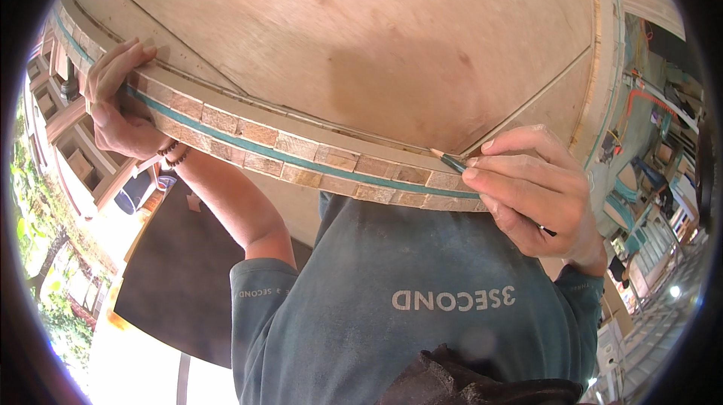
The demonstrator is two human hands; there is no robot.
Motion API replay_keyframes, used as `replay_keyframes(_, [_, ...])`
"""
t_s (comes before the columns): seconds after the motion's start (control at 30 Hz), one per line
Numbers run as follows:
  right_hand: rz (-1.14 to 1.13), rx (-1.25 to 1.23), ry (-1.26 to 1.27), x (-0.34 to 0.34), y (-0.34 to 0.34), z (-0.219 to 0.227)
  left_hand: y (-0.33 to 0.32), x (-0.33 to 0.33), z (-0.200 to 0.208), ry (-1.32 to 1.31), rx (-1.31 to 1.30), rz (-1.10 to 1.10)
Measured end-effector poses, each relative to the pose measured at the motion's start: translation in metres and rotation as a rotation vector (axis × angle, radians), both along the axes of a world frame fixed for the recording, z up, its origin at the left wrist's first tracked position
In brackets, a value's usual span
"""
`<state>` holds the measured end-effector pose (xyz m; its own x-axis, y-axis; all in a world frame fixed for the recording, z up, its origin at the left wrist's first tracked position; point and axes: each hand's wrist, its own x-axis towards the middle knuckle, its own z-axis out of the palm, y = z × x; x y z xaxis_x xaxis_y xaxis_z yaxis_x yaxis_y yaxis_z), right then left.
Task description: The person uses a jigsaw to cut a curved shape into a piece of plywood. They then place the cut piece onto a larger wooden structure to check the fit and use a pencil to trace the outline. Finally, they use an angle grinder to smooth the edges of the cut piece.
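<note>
With the left hand (pixel 120 100) wrapped over the curved wooden rim (pixel 297 156) running between both hands, and the right hand (pixel 536 188) pinching a pencil (pixel 452 162) pointing leftward near its inner edge, clean pencil work probably needs firm support — and a light, constant slant.

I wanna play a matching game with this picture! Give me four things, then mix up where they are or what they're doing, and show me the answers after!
Things
1. Pencil
2. Left hand
3. Dark bead bracelets
4. Green stripe

Mixed up
A. around the left wrist
B. running along the side of the curved wooden edge
C. held in the fingers of the right hand
D. gripping the wooden edge

Right pairs: 1-C, 2-D, 3-A, 4-B
</note>
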<state>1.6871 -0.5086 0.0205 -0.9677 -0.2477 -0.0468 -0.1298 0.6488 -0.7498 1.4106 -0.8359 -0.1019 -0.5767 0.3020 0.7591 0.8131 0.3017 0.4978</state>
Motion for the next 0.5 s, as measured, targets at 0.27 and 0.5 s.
replay_keyframes(0.27, [-0.017, -0.038, 0.003, 0.000, 0.001, -0.001, -0.003, 0.001, -0.003, -0.031, -0.001, 0.029])
replay_keyframes(0.5, [-0.031, -0.044, 0.005, 0.005, 0.006, -0.001, 0.002, 0.009, -0.005, -0.053, 0.021, 0.091])
